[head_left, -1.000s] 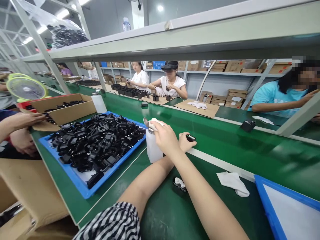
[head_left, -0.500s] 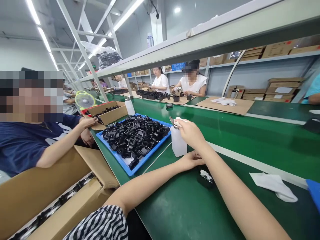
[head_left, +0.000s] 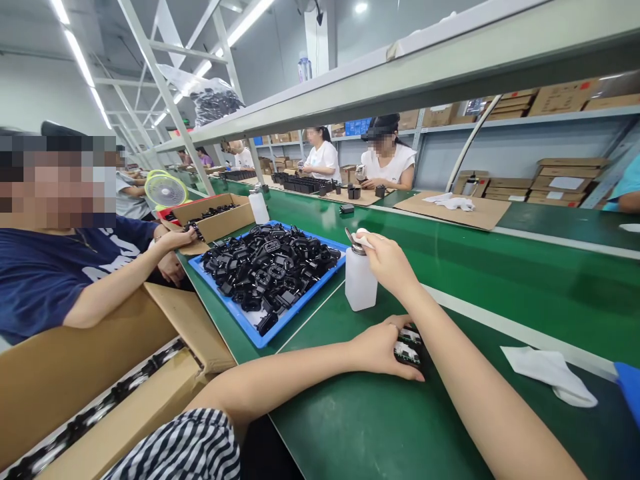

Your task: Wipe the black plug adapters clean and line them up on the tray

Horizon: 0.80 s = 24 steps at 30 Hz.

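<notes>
My right hand (head_left: 387,261) presses a small white cloth (head_left: 364,237) down on the metal top of a white dispenser bottle (head_left: 360,283), which stands upright on the green bench (head_left: 360,413). My left hand (head_left: 384,349) lies lower on the bench, fingers curled over a small black part (head_left: 409,347) with white markings. My right forearm crosses above that part. Left of the bottle, a blue tray (head_left: 235,319) carries a heap of black plastic plug parts (head_left: 270,263).
A person in a dark blue shirt (head_left: 50,273) sits at my left, reaching into a cardboard box (head_left: 220,217). A larger carton (head_left: 105,380) stands by my left elbow. A white cloth (head_left: 550,373) lies at the right beside another blue tray's corner (head_left: 629,390). Other workers sit across the conveyor.
My left hand has dropped from beside the bottle onto the small black part near me. My right hand stays on the bottle top. The view swung left, bringing the neighbour into sight.
</notes>
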{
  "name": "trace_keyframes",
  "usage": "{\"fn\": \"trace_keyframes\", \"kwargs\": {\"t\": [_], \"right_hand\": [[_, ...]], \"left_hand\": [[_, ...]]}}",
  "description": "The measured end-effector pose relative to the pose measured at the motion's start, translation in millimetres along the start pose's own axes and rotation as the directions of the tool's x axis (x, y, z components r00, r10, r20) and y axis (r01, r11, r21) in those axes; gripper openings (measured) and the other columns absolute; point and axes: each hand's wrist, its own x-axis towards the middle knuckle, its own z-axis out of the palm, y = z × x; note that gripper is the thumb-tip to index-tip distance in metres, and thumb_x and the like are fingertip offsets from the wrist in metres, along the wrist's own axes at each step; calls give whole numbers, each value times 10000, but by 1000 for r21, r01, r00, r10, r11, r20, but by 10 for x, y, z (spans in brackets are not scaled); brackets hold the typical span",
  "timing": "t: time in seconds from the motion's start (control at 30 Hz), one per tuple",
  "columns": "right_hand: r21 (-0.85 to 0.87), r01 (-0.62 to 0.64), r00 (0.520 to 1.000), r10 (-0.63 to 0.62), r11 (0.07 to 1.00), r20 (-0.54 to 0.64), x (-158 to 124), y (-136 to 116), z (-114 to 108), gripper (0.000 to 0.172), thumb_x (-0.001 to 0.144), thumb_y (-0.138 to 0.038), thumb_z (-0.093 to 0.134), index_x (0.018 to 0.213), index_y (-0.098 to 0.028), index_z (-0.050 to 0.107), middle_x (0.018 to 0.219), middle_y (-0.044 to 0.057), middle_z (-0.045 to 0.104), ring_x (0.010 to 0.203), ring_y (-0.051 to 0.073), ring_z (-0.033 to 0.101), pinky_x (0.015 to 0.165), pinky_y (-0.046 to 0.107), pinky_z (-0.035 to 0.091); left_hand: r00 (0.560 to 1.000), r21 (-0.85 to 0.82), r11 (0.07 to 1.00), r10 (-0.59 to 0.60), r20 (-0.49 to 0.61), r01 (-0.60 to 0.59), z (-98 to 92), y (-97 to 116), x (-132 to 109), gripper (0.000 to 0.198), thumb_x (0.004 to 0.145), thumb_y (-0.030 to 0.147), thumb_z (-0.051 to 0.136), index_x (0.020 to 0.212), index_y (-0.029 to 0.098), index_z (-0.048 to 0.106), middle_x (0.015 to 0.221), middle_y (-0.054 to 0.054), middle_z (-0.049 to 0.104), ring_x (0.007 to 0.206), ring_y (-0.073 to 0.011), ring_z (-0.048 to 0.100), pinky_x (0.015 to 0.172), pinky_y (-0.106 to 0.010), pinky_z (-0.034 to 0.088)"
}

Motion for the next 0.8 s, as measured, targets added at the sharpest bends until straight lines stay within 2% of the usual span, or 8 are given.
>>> {"fn": "trace_keyframes", "kwargs": {"t": [0.13, 0.23, 0.33, 0.53, 0.8], "right_hand": [[68, -59, 998, 61, 996, -33, -9, -11, -1, 313, 767, -145, 266, 980, -157, 495, 984, 63, 549, 919, 193, 478, 760, 325, 362], [-17, -48, 999, 48, 999, -13, -16, -20, 0, 311, 759, -145, 263, 970, -141, 492, 996, 82, 541, 945, 216, 457, 837, 425, 277], [-70, -24, 1000, 23, 997, -17, -26, -25, 0, 302, 752, -144, 265, 948, -152, 495, 1009, 82, 533, 956, 224, 447, 864, 480, 205], [-21, -86, 994, 85, 996, -70, -27, -7, 31, 322, 762, -166, 268, 1018, -166, 463, 989, 68, 547, 905, 205, 480, 765, 366, 347], [-76, -62, 996, 57, 995, -70, -37, 18, 107, 336, 759, -152, 268, 1036, -167, 459, 1016, 60, 533, 921, 205, 471, 765, 354, 351]], "left_hand": [[997, 16, 999, -48, -54, 49, -91, -81, -87, 819, 482, 430, 633, 1155, 116, 288, 1141, -130, 397, 1031, -220, 404, 870, -322, 341], [993, 19, 997, -74, -92, 76, -118, -130, -107, 850, 461, 446, 638, 1159, 117, 281, 1132, -132, 404, 1017, -219, 416, 863, -328, 350], [995, 34, 997, -61, -81, 63, -127, -138, -109, 852, 469, 441, 634, 1167, 111, 274, 1126, -135, 407, 1020, -222, 414, 867, -331, 348], [998, 71, 996, -45, -43, 48, -144, -121, -118, 815, 493, 449, 617, 1170, 137, 288, 1099, -129, 416, 983, -239, 441, 826, -345, 375], [998, 92, 994, -56, -15, 57, -147, -122, -114, 801, 503, 454, 603, 1170, 147, 283, 1068, -128, 427, 969, -248, 450, 806, -355, 381]]}}
